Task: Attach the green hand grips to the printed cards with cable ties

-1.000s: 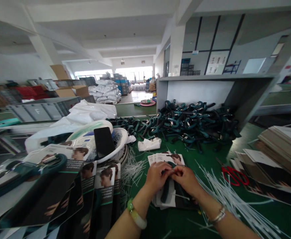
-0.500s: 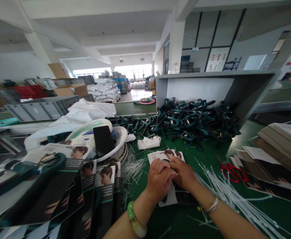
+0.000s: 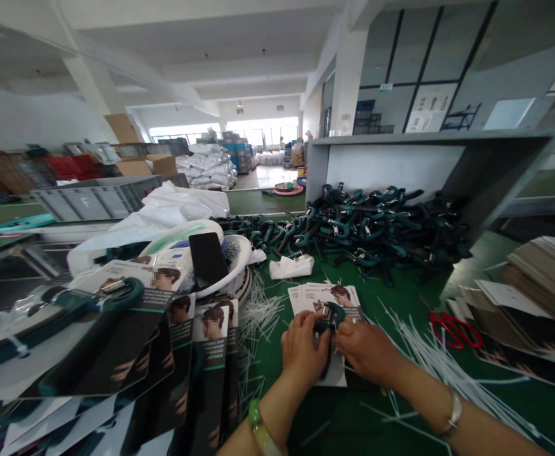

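Over a small stack of printed cardboard cards with white upper parts and black lower parts (image 3: 306,297), a dark green hand grip with a curved head and a bright metal spring (image 3: 338,311) is held between the person's two hands, roughly midway along the green tabletop's near side (image 3: 370,294). The curved head is pointed away from the body, and the long axis is run from there back toward the wrists, with one dark handle seen below the fingers; the other handle is mostly covered. The left hand (image 3: 305,345) is set against the grip's left side, its fingers bent and its thumb brought across, so that the grip appears to be grasped there. The right hand (image 3: 367,351) is placed at the opposite side, its fingertips drawn in close beside the head; whether anything is pinched between them cannot be told, since they are hidden by one another. Of the two, the left hand is more plainly in contact, while the head is found just ahead and to the left of the right fingertips. To the right, loose white plastic ties (image 3: 441,367) are spread beside the right forearm, with red-handled scissors (image 3: 457,326) lying just beyond them.
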### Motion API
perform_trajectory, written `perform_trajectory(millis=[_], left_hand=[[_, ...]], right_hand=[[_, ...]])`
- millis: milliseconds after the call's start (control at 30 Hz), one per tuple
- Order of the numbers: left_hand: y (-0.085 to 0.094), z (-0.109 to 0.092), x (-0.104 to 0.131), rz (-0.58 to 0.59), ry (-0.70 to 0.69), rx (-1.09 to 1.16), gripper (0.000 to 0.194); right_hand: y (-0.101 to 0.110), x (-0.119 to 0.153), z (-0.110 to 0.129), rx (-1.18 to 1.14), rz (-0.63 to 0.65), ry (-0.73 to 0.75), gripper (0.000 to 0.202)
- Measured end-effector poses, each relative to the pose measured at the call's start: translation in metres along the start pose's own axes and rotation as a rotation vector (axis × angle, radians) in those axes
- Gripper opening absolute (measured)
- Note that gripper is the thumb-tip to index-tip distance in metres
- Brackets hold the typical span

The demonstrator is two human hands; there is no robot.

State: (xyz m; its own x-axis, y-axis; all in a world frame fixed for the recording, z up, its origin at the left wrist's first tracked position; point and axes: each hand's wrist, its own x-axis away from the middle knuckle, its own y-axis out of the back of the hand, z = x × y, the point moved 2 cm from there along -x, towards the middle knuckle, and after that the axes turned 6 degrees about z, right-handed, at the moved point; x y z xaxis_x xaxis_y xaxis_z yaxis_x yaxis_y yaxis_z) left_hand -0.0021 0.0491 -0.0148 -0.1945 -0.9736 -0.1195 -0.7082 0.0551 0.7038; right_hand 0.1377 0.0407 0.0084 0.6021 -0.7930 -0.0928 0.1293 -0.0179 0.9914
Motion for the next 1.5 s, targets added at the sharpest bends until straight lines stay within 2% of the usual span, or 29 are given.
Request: perform_trajectory(millis=[100,233,300,400,467,567,667,800,900,1033,1233,1500], left_hand=[[0.006,0.003,0.002,-0.076,-0.004,0.016,0.031],[0.019,0.023,0.015,-0.222,0.046,0.087,0.034],[0.018,0.037,0.023,-0.159,0.134,0.206,0.038],[0.009,0.047,0.031,0.034,0.192,0.469,0.032],[0.004,0.046,0.032,0.075,0.187,0.568,0.024],[0.005,0.04,0.031,0.022,0.144,0.506,0.02],[0.009,0.031,0.03,-0.045,-0.01,0.364,0.015],[0.008,0.026,0.03,-0.035,-0.117,0.291,0.014],[0.008,0.025,0.03,-0.055,-0.165,0.281,0.014],[0.008,0.027,0.029,-0.08,-0.206,0.292,0.013],[0.005,0.027,0.03,-0.095,-0.21,0.292,0.013],[0.005,0.026,0.03,-0.079,-0.205,0.296,0.014]], right_hand=[[0.005,0.009,-0.002,-0.073,0.001,-0.031,0.015],[0.008,0.042,-0.007,-0.259,-0.188,-0.141,0.021],[0.004,0.059,-0.005,-0.206,-0.172,-0.179,0.023],[-0.003,0.07,0.006,-0.009,-0.115,-0.171,0.023],[-0.005,0.067,0.015,0.123,-0.111,-0.171,0.02],[-0.001,0.06,0.026,0.23,-0.098,-0.139,0.022],[0.008,0.054,0.033,0.221,-0.113,-0.033,0.027],[0.011,0.042,0.038,0.085,-0.148,0.057,0.032],[0.003,0.031,0.037,-0.131,-0.204,-0.029,0.021],[-0.007,0.022,0.034,-0.313,-0.25,-0.221,0.023],[-0.004,0.02,0.036,-0.309,-0.102,-0.275,0.025],[-0.002,0.016,0.037,-0.291,-0.018,-0.313,0.026]])
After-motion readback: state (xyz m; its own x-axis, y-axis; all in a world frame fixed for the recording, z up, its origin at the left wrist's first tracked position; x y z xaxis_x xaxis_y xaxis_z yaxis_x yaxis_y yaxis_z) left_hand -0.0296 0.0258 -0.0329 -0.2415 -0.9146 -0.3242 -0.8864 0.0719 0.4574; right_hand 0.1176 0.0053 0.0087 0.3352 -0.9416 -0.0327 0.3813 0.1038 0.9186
